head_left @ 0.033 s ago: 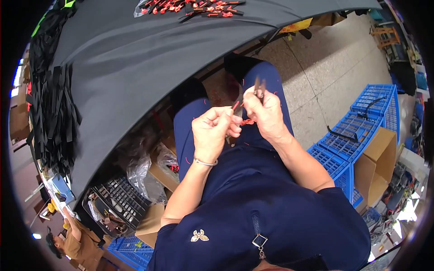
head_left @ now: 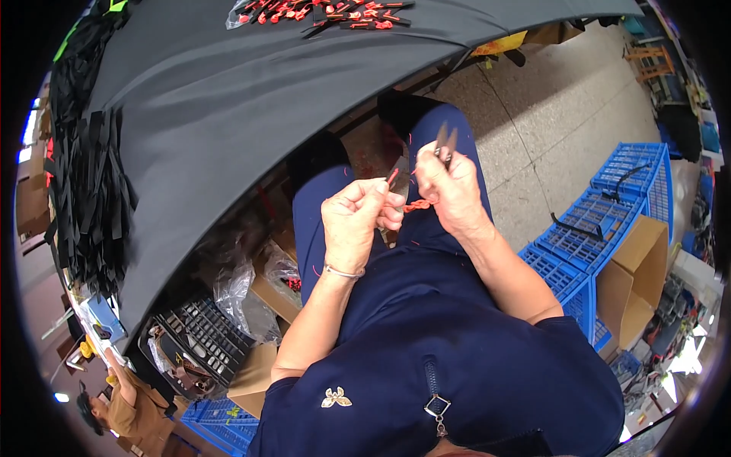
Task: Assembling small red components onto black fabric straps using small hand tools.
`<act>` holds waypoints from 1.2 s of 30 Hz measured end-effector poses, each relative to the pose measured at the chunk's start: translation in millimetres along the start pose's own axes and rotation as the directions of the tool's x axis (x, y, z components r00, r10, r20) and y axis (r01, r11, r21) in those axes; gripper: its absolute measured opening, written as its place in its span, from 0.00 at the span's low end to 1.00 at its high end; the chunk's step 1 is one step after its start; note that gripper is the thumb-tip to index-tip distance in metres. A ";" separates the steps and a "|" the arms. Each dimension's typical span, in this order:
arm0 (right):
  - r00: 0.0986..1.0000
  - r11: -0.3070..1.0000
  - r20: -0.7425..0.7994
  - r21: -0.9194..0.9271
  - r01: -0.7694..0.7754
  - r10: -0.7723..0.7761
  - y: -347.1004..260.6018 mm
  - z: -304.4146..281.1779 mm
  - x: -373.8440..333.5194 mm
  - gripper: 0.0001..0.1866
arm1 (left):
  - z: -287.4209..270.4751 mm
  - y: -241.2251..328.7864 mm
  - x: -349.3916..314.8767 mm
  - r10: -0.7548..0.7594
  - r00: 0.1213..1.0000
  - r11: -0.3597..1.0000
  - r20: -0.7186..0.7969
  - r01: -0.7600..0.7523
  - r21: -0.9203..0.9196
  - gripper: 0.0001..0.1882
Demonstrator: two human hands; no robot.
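My left hand [head_left: 356, 219] is pinching a short black strap [head_left: 397, 170] that has a red mark on it and points up from the fingertips. A knotted red cord [head_left: 417, 206] stretches from that hand to the fingers of my right hand [head_left: 458, 194]. Small thread snips [head_left: 447, 141] are also gripped in the right hand, with their two blades pointing up and standing slightly apart. Both hands are over my lap. Bits of red thread lie on my dark blue trousers [head_left: 316, 206].
A table with a black cloth [head_left: 228, 114] spans the far left, bearing a pile of black-and-red straps [head_left: 335, 14]. Bundled black straps [head_left: 95, 198] hang at its left. Blue crates [head_left: 586, 228] and a cardboard box [head_left: 636, 278] stand right. A person [head_left: 129, 404] is at lower left.
My right hand has moved slightly right with the snips, and more of the red cord shows between the hands. The blades, blurred before, now look sharp.
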State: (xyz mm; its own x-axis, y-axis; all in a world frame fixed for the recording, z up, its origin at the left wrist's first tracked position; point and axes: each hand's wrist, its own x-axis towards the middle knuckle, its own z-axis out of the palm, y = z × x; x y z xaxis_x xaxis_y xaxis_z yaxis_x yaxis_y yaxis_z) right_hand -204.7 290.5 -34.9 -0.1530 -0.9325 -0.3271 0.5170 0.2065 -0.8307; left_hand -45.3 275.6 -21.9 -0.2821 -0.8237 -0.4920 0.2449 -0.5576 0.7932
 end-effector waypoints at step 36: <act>0.974 0.657 -0.023 -0.741 0.135 -0.226 4.8 -9.8 5.8 0.06 | -167.5 -53.3 -63.7 0.184 0.819 0.979 -0.543 -0.104 0.175 0.12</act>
State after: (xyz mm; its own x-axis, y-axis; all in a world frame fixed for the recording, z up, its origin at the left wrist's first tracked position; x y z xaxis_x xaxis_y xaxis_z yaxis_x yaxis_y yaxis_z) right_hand -211.3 289.1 -45.2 -0.2849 -0.9481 -0.1413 -0.3052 0.2295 -0.9242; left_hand 115.0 340.5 -92.9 0.3175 -0.8335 -0.4522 0.1065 -0.4425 0.8904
